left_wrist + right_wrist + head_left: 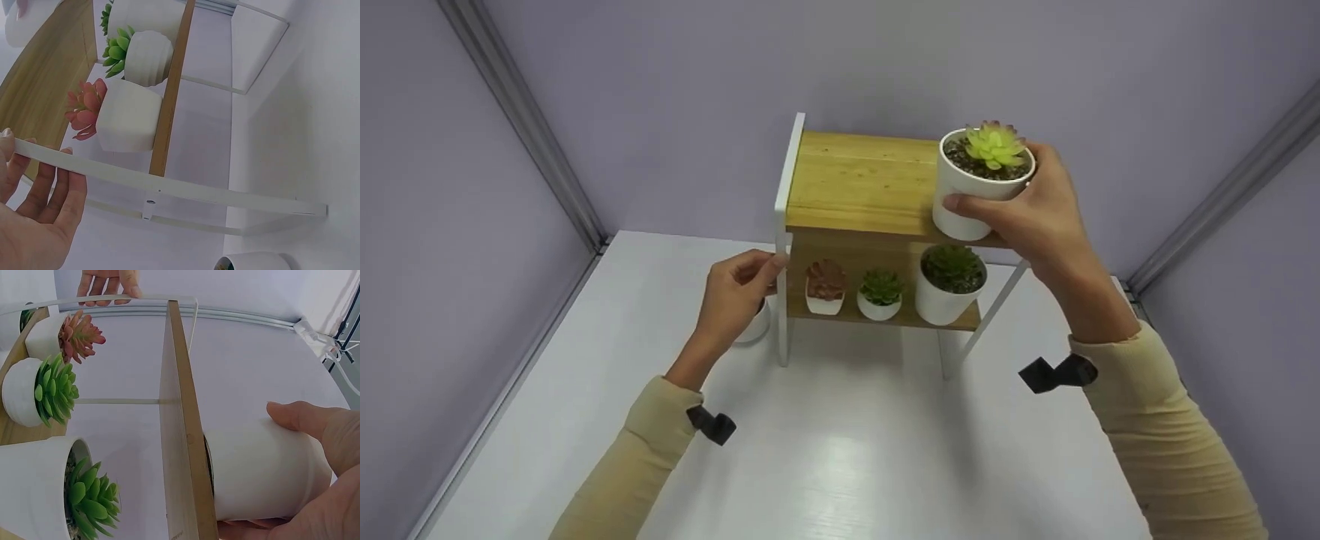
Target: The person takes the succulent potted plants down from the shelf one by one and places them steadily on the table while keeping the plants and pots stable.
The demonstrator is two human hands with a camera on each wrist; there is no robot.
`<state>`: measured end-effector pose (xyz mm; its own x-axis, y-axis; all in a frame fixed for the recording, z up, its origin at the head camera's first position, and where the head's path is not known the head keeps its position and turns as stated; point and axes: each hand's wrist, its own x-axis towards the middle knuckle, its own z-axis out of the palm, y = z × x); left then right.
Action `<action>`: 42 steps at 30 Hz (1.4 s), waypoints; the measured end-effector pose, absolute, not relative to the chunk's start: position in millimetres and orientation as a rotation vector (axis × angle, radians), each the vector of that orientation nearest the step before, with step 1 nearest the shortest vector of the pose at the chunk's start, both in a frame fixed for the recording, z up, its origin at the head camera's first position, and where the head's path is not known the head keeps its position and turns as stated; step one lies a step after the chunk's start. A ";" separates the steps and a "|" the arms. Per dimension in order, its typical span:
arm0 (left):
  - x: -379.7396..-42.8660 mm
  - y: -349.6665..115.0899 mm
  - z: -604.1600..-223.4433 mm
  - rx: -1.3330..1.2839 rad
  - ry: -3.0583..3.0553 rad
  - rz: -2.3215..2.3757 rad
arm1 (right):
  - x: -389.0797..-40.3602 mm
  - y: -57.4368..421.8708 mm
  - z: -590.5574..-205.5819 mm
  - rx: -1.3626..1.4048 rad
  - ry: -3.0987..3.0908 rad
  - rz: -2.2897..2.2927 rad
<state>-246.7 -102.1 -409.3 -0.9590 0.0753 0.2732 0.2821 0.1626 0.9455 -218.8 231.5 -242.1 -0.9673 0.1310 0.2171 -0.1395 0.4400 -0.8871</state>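
A two-tier plant shelf with wooden boards and a white frame stands before me. My right hand grips a white pot with a yellow-green succulent, thumb across its front. The pot is upright at the top board's right end; whether its base touches the wood I cannot tell. At the frame's left side, my left hand pinches the white bar between thumb and fingers. On the lower board sit a reddish succulent, a small green one and a larger potted green one.
Partly hidden behind my left hand, another white pot stands on the white table left of the shelf. Pale walls with metal corner posts enclose the table on the back and both sides.
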 end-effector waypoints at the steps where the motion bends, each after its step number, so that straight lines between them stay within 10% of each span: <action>1: -246.8 -102.1 -409.3 -0.358 -2.266 -1.904 | -217.8 231.4 -241.5 0.007 -2.436 1.544; 42: -241.6 -104.0 -404.2 -0.329 -2.298 -1.952 | -185.9 244.2 -239.0 0.047 -2.403 1.485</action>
